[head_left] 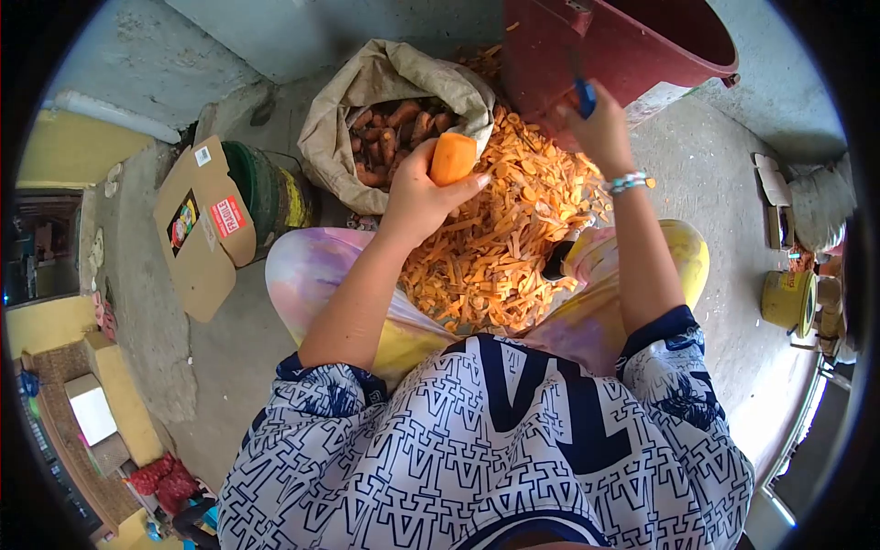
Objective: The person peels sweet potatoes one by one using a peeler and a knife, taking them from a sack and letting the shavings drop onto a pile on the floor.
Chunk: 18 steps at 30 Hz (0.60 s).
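My left hand [423,197] is closed around a peeled orange carrot [454,159], whose thick end points up. It is held beside the mouth of a woven sack [335,110] with its rim rolled back, full of unpeeled, dirt-covered carrots [390,137]. My right hand [600,128], with a beaded bracelet at the wrist, grips a blue-handled knife [584,96], apart from the carrot. Its thin dark blade points up in front of the red tub and is blurred. Below both hands lies a large heap of orange peelings [500,247], with cut ends among them.
A large red tub [550,64] stands at the back, against the heap. To the left, a flattened cardboard box [206,229] leans on a green bucket [240,179]. A yellow bucket [788,301] stands far right. My bent legs flank the peelings on the concrete floor [225,353].
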Tool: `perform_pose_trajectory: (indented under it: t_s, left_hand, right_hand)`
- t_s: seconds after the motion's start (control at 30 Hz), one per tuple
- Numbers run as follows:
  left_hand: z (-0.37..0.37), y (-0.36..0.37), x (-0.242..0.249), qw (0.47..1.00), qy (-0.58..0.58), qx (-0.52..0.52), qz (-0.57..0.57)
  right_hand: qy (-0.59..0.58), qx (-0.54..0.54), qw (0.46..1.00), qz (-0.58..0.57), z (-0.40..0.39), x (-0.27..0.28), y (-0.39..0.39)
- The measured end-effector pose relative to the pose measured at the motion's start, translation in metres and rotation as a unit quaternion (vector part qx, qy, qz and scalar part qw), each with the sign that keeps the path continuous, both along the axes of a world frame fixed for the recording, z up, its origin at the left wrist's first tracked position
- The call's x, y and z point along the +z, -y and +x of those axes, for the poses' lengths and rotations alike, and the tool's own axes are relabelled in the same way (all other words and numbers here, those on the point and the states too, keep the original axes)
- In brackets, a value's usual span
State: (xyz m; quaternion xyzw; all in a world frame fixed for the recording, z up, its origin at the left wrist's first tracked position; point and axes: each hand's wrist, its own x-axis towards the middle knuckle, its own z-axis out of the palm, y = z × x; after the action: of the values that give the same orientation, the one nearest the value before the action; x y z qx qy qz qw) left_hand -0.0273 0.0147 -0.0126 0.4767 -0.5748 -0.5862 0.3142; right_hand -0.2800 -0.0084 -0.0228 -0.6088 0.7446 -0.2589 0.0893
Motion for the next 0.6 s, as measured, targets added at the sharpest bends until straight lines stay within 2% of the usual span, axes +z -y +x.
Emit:
perform_pose_trajectory:
  t_s: [0.03, 0.07, 0.1, 0.13, 0.17, 0.2, 0.27, 0.33, 0.37, 0.4, 0.43, 0.47, 0.53, 0.6]
  left_hand:
    - [0.003, 0.004, -0.010, 0.996, 0.022, 0.002, -0.084]
    - [0.003, 0.003, -0.008, 0.996, 0.021, 0.006, -0.084]
    - [0.002, 0.002, -0.005, 0.990, 0.072, 0.022, -0.121]
    - [0.000, 0.001, -0.002, 0.979, 0.122, 0.037, -0.158]
    - [-0.003, 0.000, -0.001, 0.979, 0.121, 0.037, -0.157]
    - [-0.004, -0.002, 0.000, 0.975, 0.143, 0.037, -0.167]
    - [-0.006, -0.005, -0.001, 0.969, 0.169, 0.033, -0.176]
    - [-0.007, -0.006, -0.003, 0.968, 0.125, 0.014, -0.219]
    - [-0.008, -0.006, -0.002, 0.967, 0.126, 0.012, -0.220]
    - [-0.009, -0.005, -0.001, 0.956, 0.120, 0.024, -0.268]
    - [-0.009, -0.004, 0.000, 0.941, 0.114, 0.037, -0.315]
    - [-0.008, -0.003, -0.001, 0.941, 0.113, 0.039, -0.317]
    - [-0.003, -0.003, -0.004, 0.904, 0.122, 0.060, -0.405]
    - [-0.001, -0.004, -0.002, 0.892, 0.124, 0.056, -0.431]
  right_hand:
    - [0.099, -0.008, 0.995, -0.027, 0.005, 0.016, -0.003]
    - [0.197, -0.017, 0.979, -0.054, 0.011, 0.029, -0.007]
    - [0.196, -0.014, 0.979, -0.053, 0.021, 0.040, -0.014]
    - [0.311, 0.032, 0.945, -0.094, 0.033, 0.050, -0.021]
    - [0.421, 0.077, 0.894, -0.132, 0.043, 0.055, -0.026]
    - [0.421, 0.076, 0.894, -0.132, 0.051, 0.054, -0.028]
    - [0.324, 0.104, 0.933, -0.113, 0.065, 0.047, -0.030]
    - [0.300, 0.103, 0.939, -0.132, 0.062, 0.041, -0.023]
    - [0.339, 0.080, 0.932, -0.104, 0.051, 0.039, -0.017]
    - [0.377, 0.058, 0.922, -0.074, 0.039, 0.038, -0.012]
    - [0.310, -0.002, 0.943, -0.123, 0.025, 0.038, -0.005]
    - [0.239, -0.061, 0.954, -0.171, 0.008, 0.037, 0.001]
    - [0.489, -0.041, 0.862, -0.129, -0.033, 0.026, 0.007]
    - [0.500, -0.027, 0.856, -0.130, -0.027, 0.037, 0.002]
